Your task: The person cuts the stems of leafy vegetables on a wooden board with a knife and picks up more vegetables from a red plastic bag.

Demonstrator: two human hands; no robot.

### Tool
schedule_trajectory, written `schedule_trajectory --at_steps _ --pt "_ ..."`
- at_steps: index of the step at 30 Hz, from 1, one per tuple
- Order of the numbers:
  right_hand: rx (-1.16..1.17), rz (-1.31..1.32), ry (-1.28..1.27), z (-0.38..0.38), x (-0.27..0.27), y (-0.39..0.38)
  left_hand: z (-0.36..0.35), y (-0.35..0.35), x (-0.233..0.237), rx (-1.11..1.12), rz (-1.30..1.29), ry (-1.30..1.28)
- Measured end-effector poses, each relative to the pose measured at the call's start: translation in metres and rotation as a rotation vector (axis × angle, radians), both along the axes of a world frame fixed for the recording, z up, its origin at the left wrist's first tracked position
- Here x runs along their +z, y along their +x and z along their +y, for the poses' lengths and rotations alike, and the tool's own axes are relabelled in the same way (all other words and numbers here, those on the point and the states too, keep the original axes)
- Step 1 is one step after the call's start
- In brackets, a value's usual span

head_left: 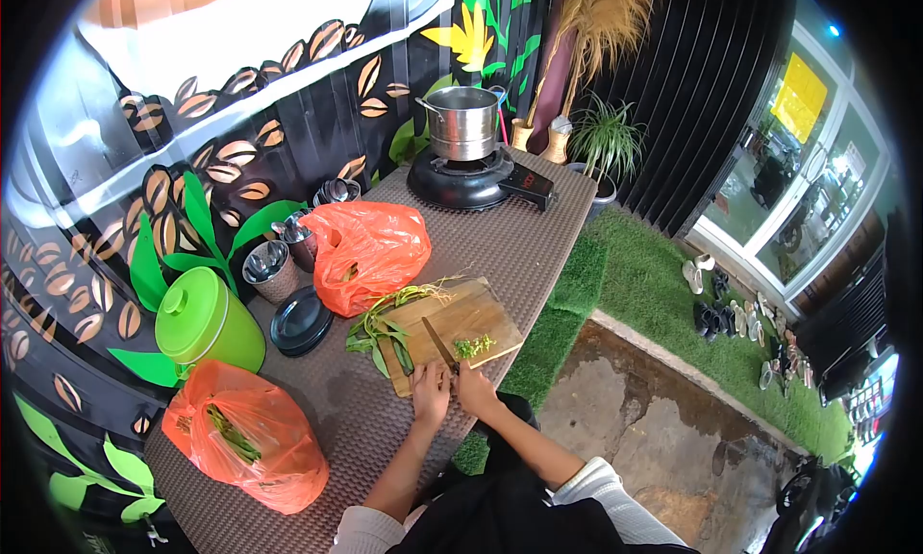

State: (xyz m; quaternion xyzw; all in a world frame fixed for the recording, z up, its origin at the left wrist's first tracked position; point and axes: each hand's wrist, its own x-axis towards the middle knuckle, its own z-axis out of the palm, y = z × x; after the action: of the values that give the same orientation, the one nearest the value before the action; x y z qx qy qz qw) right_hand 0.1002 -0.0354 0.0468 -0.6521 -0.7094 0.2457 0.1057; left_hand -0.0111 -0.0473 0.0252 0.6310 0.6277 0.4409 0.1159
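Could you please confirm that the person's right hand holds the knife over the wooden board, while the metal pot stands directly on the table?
Not quite: the head view shows the metal pot standing on the black stove, not directly on the table. The rest is right: the person's right hand holds the knife over the wooden board.

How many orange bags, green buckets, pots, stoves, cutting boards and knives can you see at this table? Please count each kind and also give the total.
Orange bags: 2
Green bucket: 1
Pot: 1
Stove: 1
Cutting board: 1
Knife: 1
Total: 7
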Motion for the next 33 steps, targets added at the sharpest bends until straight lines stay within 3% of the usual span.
schedule_trajectory --at_steps 3,5,15,17,18,24,27,29,33 --pt "0.004 0.050 0.067 -0.001 0.001 0.001 0.001 -0.003 -0.005 -0.056 -0.004 0.036" --pt "-0.030 0.024 -0.060 -0.013 0.009 -0.002 0.001 -0.001 -0.005 -0.011 -0.151 -0.022" --pt "-0.082 0.036 0.037 -0.009 0.005 0.011 0.013 0.007 0.009 -0.011 -0.148 0.013" --pt "-0.120 0.083 0.073 -0.006 0.002 0.019 0.018 0.010 0.006 -0.062 -0.388 0.005" --pt "-0.118 0.094 0.078 -0.006 0.003 0.022 0.020 0.009 0.006 -0.059 -0.389 0.006" --pt "-0.102 0.093 0.085 -0.011 -0.003 0.023 0.025 -0.001 0.018 -0.058 -0.325 -0.057" --pt "-0.092 0.087 0.105 -0.011 -0.004 0.023 0.024 -0.015 0.023 0.042 -0.179 0.163" --pt "-0.095 0.078 0.101 -0.011 -0.004 0.022 0.015 -0.031 0.023 0.265 -0.017 0.019" --pt "-0.076 0.044 0.076 -0.009 0.000 0.021 -0.007 -0.046 0.022 0.386 0.132 -0.159"
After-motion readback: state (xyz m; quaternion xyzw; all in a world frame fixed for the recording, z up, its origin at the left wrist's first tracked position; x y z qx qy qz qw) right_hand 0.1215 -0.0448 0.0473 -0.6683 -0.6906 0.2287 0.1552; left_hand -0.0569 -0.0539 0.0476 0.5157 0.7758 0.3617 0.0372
